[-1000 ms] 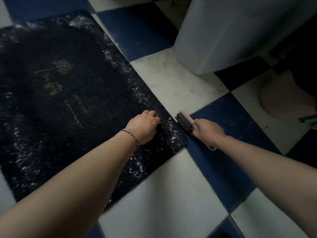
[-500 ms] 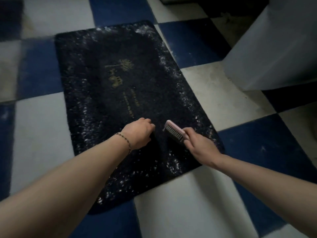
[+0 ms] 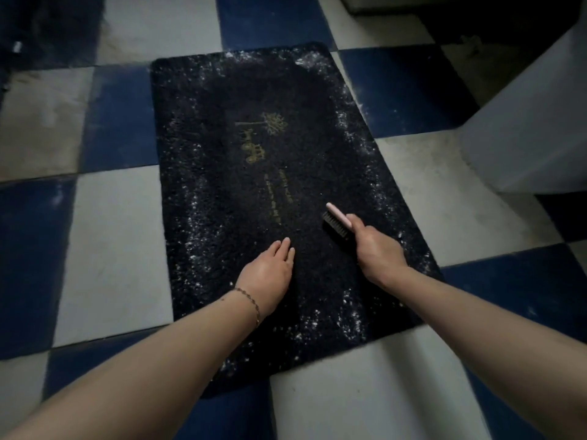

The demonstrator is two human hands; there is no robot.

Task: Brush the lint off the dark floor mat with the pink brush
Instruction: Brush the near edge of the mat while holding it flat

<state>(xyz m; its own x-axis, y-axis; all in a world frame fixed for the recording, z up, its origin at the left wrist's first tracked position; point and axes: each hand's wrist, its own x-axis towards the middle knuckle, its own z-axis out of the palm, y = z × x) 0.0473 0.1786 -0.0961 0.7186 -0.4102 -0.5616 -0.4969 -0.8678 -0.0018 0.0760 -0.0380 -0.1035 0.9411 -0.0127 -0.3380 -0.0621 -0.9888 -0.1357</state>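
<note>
Your two hands are on the floor mat (image 3: 241, 173), with the brush (image 3: 337, 220) to the right.

Your left hand (image 3: 268, 273) lies on the mat's near middle; your right hand (image 3: 376, 252) is beside it, the brush just beyond its knuckles. A tub (image 3: 533, 128) stands on the floor (image 3: 120, 255) to the mat's right.

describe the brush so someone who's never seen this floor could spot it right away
Start at the dark floor mat lying on the blue and white checkered tiles. Near its right edge, beside the gold lettering, the right hand grips the pink brush. It is the only pink thing on the mat, a slim pale pink back over dark bristles, while the left hand lies flat and empty nearby.
</note>
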